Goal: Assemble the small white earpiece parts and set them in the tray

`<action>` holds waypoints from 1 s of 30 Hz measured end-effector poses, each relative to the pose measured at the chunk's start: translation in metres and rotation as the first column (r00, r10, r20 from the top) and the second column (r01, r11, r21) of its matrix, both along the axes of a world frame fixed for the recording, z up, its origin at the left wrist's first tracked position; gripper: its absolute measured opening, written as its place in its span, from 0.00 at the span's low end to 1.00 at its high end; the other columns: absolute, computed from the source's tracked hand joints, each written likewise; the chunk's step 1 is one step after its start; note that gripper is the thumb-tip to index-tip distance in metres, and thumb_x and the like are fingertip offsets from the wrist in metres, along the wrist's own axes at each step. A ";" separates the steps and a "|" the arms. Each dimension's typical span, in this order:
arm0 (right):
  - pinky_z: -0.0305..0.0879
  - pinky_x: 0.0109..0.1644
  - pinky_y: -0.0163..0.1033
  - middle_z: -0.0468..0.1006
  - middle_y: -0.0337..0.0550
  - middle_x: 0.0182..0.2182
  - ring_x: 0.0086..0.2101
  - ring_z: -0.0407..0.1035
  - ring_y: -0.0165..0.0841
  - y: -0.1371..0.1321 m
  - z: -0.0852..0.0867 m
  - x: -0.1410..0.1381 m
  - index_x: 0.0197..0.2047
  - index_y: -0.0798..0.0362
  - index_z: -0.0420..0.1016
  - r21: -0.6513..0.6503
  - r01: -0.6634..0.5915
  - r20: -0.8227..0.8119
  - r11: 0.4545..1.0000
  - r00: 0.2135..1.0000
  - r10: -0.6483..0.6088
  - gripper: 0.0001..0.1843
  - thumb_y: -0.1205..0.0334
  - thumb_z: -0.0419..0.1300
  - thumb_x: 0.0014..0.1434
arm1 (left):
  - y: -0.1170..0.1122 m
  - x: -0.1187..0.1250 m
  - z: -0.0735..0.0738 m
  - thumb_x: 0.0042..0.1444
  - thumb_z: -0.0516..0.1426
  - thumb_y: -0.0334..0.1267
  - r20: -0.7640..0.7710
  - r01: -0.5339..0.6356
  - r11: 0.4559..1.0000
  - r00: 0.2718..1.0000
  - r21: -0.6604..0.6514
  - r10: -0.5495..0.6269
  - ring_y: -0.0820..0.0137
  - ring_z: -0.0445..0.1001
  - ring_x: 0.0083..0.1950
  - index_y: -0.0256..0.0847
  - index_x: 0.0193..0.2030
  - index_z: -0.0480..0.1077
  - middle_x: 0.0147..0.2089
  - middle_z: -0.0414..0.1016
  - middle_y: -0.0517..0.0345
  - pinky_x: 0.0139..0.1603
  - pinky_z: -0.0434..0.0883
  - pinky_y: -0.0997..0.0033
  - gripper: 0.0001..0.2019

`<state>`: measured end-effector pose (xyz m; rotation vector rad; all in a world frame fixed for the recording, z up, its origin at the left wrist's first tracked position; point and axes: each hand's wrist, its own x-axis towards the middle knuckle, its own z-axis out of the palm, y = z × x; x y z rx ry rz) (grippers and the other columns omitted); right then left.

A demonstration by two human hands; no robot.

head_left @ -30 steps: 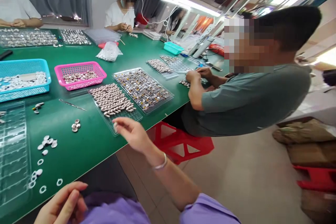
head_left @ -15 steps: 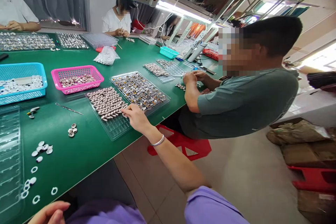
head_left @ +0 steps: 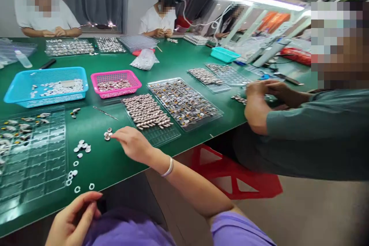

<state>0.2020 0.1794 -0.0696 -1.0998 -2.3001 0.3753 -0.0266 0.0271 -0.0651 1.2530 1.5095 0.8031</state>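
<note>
And the right hand (head_left: 134, 144) has swung away from the clear plastic tray (head_left: 164, 135) of pinkish-brown pointed pieces (head_left: 145, 111), mid-frame, over to the small cluster of brownish round caps (head_left: 107, 134), left of centre on the green table (head_left: 100, 165). Fingertips bunched at the cluster's right edge; whether one is gripped, can't tell. Attention seems to shift from tray to caps. Lower left, the left hand (head_left: 73, 219) stays half-curled, contents hidden.

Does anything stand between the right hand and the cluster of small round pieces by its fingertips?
Nothing visible does. The right hand has its fingertips right beside the cluster; whether they touch is unclear. The thin metal tool lies beyond the cluster, out of the way.
</note>
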 end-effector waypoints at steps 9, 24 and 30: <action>0.63 0.52 0.41 0.77 0.53 0.44 0.46 0.70 0.39 0.050 0.018 -0.113 0.47 0.59 0.77 -0.154 -0.205 0.138 0.967 0.964 0.226 0.18 0.81 0.53 0.59 | 0.009 -0.060 0.024 0.58 0.56 0.49 -0.539 -0.053 0.910 0.791 0.412 0.290 0.67 0.75 0.31 0.44 0.40 0.78 0.36 0.80 0.56 0.25 0.70 0.74 0.13; 0.67 0.53 0.46 0.75 0.51 0.48 0.51 0.67 0.41 0.125 0.017 -0.236 0.47 0.56 0.76 -0.125 -0.162 0.174 0.979 0.968 0.182 0.09 0.65 0.58 0.66 | 0.019 -0.071 -0.010 0.59 0.57 0.43 -0.722 0.196 0.839 0.628 0.507 0.290 0.57 0.70 0.45 0.43 0.31 0.74 0.44 0.75 0.49 0.48 0.69 0.56 0.09; 0.70 0.53 0.49 0.71 0.47 0.53 0.49 0.71 0.39 0.112 0.017 -0.249 0.54 0.58 0.70 -0.153 -0.093 0.120 0.984 0.987 0.112 0.15 0.59 0.57 0.67 | 0.021 -0.072 -0.010 0.57 0.59 0.43 -0.690 0.161 0.853 0.669 0.496 0.275 0.56 0.70 0.45 0.44 0.31 0.74 0.45 0.77 0.50 0.49 0.68 0.55 0.07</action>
